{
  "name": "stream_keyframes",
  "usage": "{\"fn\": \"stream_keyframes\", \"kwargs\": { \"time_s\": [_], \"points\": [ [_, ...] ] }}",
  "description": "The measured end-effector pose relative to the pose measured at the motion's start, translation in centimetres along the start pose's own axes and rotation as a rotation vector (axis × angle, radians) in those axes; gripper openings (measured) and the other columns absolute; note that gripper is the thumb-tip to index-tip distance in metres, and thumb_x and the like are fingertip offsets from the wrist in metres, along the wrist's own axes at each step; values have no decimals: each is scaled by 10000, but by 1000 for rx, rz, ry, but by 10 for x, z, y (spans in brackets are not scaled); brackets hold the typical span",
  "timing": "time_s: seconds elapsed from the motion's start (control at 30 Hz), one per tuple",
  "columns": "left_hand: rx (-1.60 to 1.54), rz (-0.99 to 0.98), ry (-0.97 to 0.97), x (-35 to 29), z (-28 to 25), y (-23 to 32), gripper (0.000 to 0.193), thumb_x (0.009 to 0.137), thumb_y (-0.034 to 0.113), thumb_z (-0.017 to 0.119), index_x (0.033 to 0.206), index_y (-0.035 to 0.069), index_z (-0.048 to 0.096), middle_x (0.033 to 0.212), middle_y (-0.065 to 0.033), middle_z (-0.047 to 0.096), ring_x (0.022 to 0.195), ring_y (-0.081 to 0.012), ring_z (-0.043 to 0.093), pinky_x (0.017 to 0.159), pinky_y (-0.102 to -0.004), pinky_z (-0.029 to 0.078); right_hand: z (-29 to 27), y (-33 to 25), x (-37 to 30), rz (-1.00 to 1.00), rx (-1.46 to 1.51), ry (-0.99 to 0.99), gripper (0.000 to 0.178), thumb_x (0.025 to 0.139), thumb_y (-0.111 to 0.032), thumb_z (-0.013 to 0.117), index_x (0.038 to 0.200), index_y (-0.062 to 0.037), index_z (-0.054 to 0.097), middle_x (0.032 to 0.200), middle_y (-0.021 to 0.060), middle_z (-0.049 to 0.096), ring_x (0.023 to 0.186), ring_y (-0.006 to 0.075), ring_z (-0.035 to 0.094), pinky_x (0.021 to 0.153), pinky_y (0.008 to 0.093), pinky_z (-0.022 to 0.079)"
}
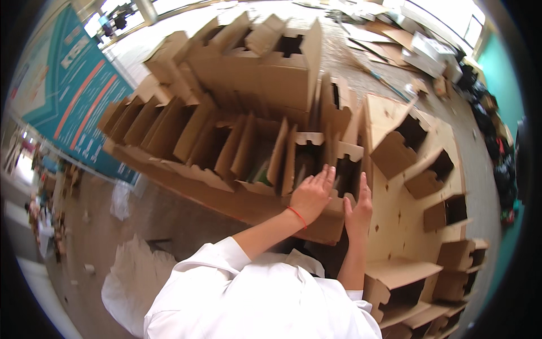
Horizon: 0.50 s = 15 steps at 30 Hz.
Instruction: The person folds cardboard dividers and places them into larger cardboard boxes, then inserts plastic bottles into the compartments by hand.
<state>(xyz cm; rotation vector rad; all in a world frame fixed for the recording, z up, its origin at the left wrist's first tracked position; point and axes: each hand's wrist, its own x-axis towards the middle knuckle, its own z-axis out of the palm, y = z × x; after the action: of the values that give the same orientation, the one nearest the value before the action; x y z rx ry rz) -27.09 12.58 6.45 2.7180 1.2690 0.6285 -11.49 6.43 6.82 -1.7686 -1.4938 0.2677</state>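
Note:
Tall open cardboard boxes stand close together in a row on a cardboard-covered surface [237, 206] before me. At the row's right end, my left hand [312, 196] lies with fingers stretched over the front edges of a narrow box [310, 137]. My right hand [358, 214] is upright beside the end box [350, 151], fingers straight and thumb apart. This end box sits between my two hands, its notched flap standing up. Neither hand wraps around anything. A wider box [261, 152] to the left has something green low inside, too dim to make out.
Larger cardboard boxes [248, 73] stand behind the row. To the right, a wooden board [406, 226] carries several open boxes [399, 150]. A teal banner [73, 90] is at the left. Flattened cardboard [395, 37], a broom [378, 77] and dark bags [480, 107] lie farther off.

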Motion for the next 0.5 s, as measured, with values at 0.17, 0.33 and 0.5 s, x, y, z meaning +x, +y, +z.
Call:
{"fn": "stream_keyframes", "kwargs": {
  "time_s": [0.17, 0.33, 0.5],
  "points": [
    [-184, 11, 112, -24, -42, -11, 818, 788, 270, 724, 1455, 44, 308, 1331, -174, 521, 1117, -313, 559, 986, -387, 434, 4, -11, 2, -43, -50, 56, 742, 814, -63, 684, 1467, -69, 331, 1409, 175, 456, 1286, 357, 446, 1068, 405, 369],
    [-334, -127, 342, -66, -96, -69, 426, 799, 126, 696, 1203, 64, 578, 1193, -129, 588, 1075, -318, 572, 947, -405, 453, 14, -59, 6, -140, -204, 232, 531, 862, -157, 658, 1353, -52, 488, 1410, 152, 459, 1318, 363, 401, 1103, 464, 307],
    [-239, -314, 591, -109, -140, -154, 201, 828, 33, 635, 1027, 38, 606, 971, -130, 610, 908, -307, 597, 805, -385, 485, 63, -128, 0, -356, -100, 198, 376, 840, -74, 646, 1213, -53, 600, 1352, 139, 519, 1289, 347, 441, 1060, 458, 352]
  ]
}}
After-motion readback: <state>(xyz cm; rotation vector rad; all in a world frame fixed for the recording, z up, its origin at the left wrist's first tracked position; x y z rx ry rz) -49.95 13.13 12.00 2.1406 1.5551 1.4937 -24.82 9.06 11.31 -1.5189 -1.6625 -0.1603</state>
